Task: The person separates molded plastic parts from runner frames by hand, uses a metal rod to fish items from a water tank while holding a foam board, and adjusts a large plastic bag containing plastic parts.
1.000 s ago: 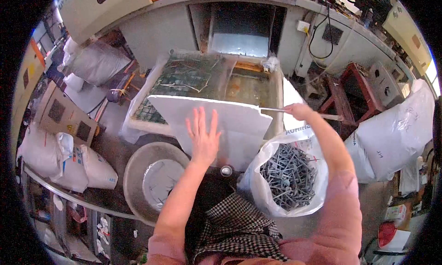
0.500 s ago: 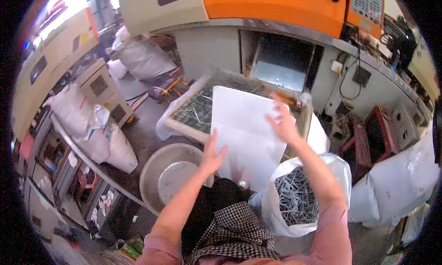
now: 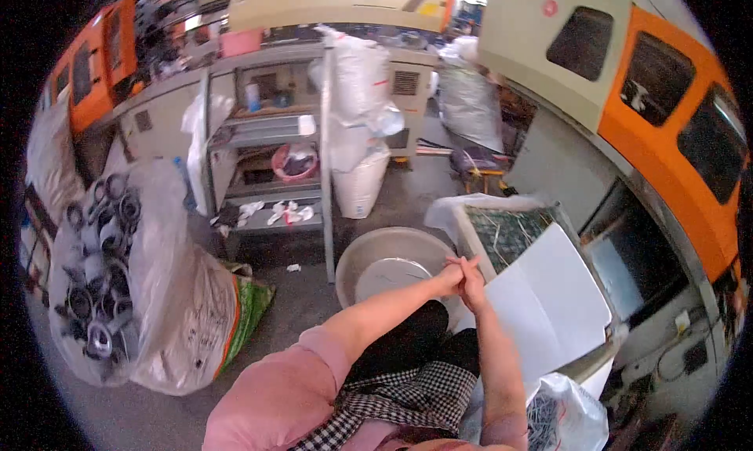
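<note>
My left hand [image 3: 449, 280] and my right hand [image 3: 473, 288] meet in front of my lap, over the right rim of a wide pale basin [image 3: 349, 267]. Their fingers are pressed together and overlap; whatever lies between them, if anything, is too small to make out. A creased white sheet [image 3: 541, 294] rests just right of my hands, on a crate [image 3: 486, 243] lined with green mesh with thin sticks lying on it. A white bag [image 3: 584, 416] of grey plastic pieces [image 3: 541, 423] stands by my right forearm.
A large clear bag [image 3: 169, 247] of dark grey ring-shaped parts stands at left. Behind the basin are a metal shelf rack [image 3: 328, 176] and stacked white sacks [image 3: 361, 169]. An orange and cream machine [image 3: 620, 74] runs along the right.
My view has swung left, bringing the shelf rack and the bag of ring parts into sight. Both hands have left the white sheet and come together beside it.
</note>
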`<action>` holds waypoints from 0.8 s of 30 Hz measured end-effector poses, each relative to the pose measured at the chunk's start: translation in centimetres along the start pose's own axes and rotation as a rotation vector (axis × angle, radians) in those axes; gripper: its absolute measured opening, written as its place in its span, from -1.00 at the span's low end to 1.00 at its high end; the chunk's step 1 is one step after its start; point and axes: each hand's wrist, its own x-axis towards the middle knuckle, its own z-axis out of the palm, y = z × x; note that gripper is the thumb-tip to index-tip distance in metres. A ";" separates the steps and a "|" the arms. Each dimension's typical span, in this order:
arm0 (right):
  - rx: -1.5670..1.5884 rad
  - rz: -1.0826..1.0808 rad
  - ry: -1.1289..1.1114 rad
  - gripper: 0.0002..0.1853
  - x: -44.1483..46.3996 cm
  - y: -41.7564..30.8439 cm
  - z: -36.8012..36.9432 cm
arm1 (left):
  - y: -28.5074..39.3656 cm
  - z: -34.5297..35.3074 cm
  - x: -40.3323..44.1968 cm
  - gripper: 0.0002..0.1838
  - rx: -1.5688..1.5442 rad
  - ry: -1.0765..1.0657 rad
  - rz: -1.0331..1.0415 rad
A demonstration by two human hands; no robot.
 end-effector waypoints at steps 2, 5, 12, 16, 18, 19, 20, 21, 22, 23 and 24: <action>-0.277 -0.067 0.133 -0.46 3.1 3.6 -0.3 | -2.9 -3.3 1.8 -0.40 -0.213 0.193 -0.247; -0.122 -0.029 0.036 -0.44 4.3 4.2 2.6 | -5.2 -6.6 2.1 -0.37 0.021 0.309 -0.251; -0.031 0.010 -0.058 -0.42 6.1 8.8 4.2 | -7.5 -10.8 0.5 -0.31 0.758 0.395 -0.186; -0.339 -0.376 -0.098 -0.45 7.9 11.7 3.1 | -7.0 -12.0 -1.5 -0.28 0.974 0.400 -0.159; -0.142 -0.127 -0.019 -0.45 9.1 11.6 3.8 | -7.1 -12.6 -2.2 -0.36 1.132 0.390 -0.116; -0.137 -0.123 -0.038 -0.45 9.2 11.6 4.4 | -7.1 -13.1 -2.4 -0.43 1.234 0.381 -0.087; -0.186 -0.148 -0.054 -0.45 9.2 11.4 4.8 | -7.0 -13.5 -2.5 -0.45 1.284 0.384 -0.078; -0.238 -0.172 -0.070 -0.45 9.1 11.3 5.5 | -6.8 -13.8 -2.6 -0.47 1.335 0.387 -0.070; -0.233 -0.166 -0.086 -0.45 9.2 11.2 6.0 | -6.7 -14.1 -2.5 -0.49 1.278 0.382 -0.052; -0.240 -0.161 -0.082 -0.46 9.4 10.8 6.2 | -6.4 -14.3 -2.6 -0.50 1.221 0.375 -0.033; -0.247 -0.157 -0.075 -0.46 9.3 10.8 6.5 | -6.3 -14.2 -2.6 -0.50 1.204 0.383 -0.047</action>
